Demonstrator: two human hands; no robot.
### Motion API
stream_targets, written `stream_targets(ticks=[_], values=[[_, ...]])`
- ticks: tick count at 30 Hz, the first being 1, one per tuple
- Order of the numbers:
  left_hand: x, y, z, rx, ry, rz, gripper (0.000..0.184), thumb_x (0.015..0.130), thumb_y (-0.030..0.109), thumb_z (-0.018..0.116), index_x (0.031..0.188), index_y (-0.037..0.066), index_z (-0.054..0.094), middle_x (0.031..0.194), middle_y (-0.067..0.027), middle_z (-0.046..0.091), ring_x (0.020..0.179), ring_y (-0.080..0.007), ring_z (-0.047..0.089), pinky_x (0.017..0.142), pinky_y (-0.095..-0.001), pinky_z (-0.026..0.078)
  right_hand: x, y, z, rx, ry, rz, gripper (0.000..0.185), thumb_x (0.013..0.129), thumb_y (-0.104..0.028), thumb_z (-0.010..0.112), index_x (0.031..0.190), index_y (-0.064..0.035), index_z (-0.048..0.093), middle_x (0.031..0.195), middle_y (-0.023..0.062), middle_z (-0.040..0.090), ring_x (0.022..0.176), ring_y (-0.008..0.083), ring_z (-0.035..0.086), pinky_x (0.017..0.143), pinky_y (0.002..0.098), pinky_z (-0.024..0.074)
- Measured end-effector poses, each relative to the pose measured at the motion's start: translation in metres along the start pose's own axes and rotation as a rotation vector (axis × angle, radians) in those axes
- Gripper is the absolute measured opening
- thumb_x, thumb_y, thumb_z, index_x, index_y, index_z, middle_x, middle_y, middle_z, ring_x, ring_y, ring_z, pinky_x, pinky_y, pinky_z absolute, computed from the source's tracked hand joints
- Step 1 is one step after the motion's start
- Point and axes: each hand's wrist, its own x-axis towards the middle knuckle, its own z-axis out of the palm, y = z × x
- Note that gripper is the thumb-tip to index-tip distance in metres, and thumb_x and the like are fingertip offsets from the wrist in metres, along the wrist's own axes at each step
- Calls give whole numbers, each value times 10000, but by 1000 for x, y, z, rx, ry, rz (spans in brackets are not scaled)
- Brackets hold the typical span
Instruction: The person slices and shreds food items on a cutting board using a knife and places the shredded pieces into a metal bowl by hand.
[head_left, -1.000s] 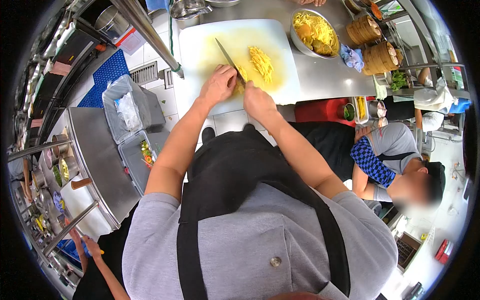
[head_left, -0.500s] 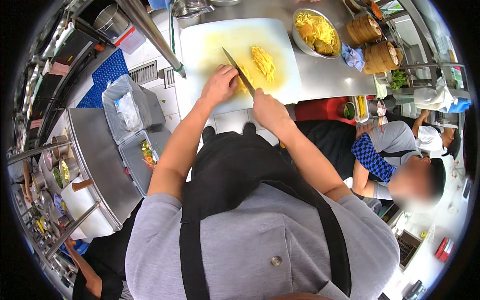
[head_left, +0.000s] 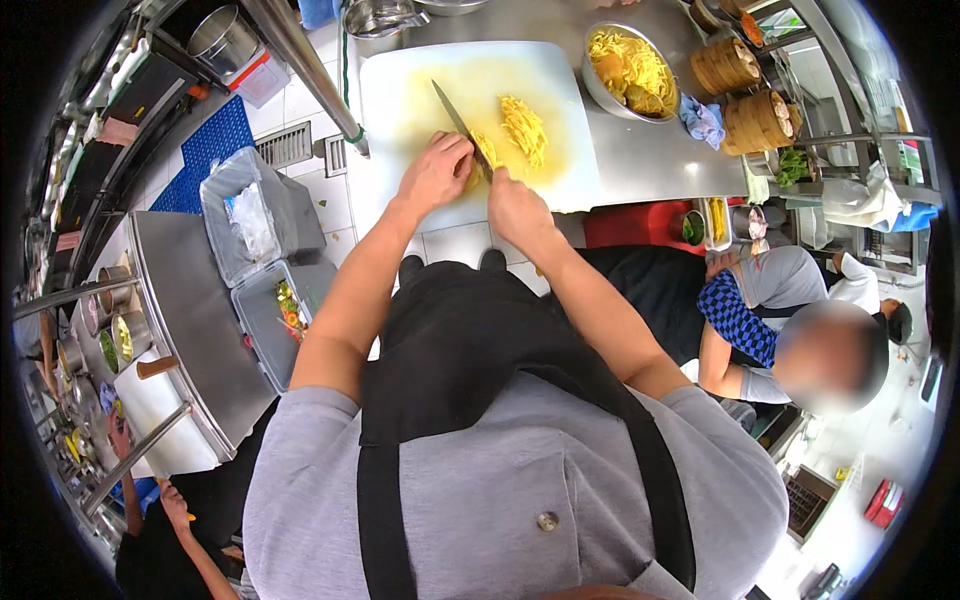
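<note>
My right hand (head_left: 520,212) is closed round the handle of a kitchen knife (head_left: 452,112), whose long blade points up and left over the white cutting board (head_left: 400,75). My left hand (head_left: 437,172) rests on the board with curled fingers, pressed on yellow food beside the blade. Most of what lies under those fingers is hidden. Cut yellow strips (head_left: 486,150) lie against the blade's right side. Further right on the board is a separate pile of thin yellow strips (head_left: 523,132).
A metal bowl (head_left: 591,82) of yellow strips stands right of the board, near a blue cloth (head_left: 702,120) and bamboo steamers (head_left: 757,122). Grey plastic bins (head_left: 215,240) sit at left. A co-worker in a checkered sleeve (head_left: 735,318) is close on my right.
My right hand and the knife have shifted left, the tip also further up the board. My left hand stays nearly in place. At lower left, another person's hand has come into view.
</note>
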Motion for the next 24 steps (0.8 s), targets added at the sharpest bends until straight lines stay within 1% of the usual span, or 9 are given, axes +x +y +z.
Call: stream_targets(ticks=[2,4,6,9,12,15,18,21,24], values=[[-1,0,-2,-2,-60,-18,136,864,8,678,995,10,643,1046,-137,678,1029,-361,613,917,-430,517,-4,0,-11,-8,-31,-16,196,929,-28,512,1083,89,542,914,363,715,867,483,749,772,546,616],[-1,0,-2,-3,-23,-9,135,864,3,677,993,11,641,1036,-138,674,1022,-362,610,913,-431,516,-9,-1,-18,-24,-56,-40,194,933,-32,506,1081,90,540,917,360,717,870,481,749,774,543,616],[-4,1,-2,-8,15,-4,133,864,-1,676,991,12,638,1026,-138,670,1014,-363,608,909,-433,515,-27,-3,-16,-23,-125,50,201,938,-43,505,1084,89,543,935,346,724,888,476,748,794,540,611],[-2,1,-3,-22,-3,-8,153,857,-15,679,1002,16,639,1024,-137,668,1012,-361,605,905,-431,516,-6,1,7,22,-80,60,198,944,-44,502,1085,90,542,951,352,722,919,478,746,831,547,602],[-2,2,-5,-32,-45,-12,145,859,-14,677,997,13,639,1035,-134,671,1017,-360,605,907,-426,516,-2,-11,-24,-18,-110,28,198,944,-42,503,1090,87,536,960,354,722,918,476,748,833,551,601],[-3,2,-4,26,-17,23,113,850,-3,674,955,16,637,984,-129,662,989,-358,599,877,-432,515,-27,-10,-25,-16,-133,56,202,950,-48,496,1093,86,542,959,344,727,912,469,751,830,546,603],[-1,4,-1,1,26,13,125,846,-8,678,961,19,637,986,-130,664,993,-359,598,873,-435,515,-9,2,8,16,-109,59,203,952,-49,496,1096,85,549,970,343,727,917,466,752,836,548,602],[-6,5,-3,-14,18,-6,124,850,1,679,966,20,638,992,-128,664,999,-356,599,877,-433,515,-2,-12,-18,-32,-96,18,189,955,-45,496,1090,77,547,956,333,731,903,471,751,818,543,607],[-5,3,-6,44,-53,-20,122,857,8,677,972,19,639,1015,-123,669,1012,-353,602,886,-430,517,-27,-11,-29,16,-110,50,183,951,-45,503,1087,69,549,935,319,736,878,471,753,790,531,615]])
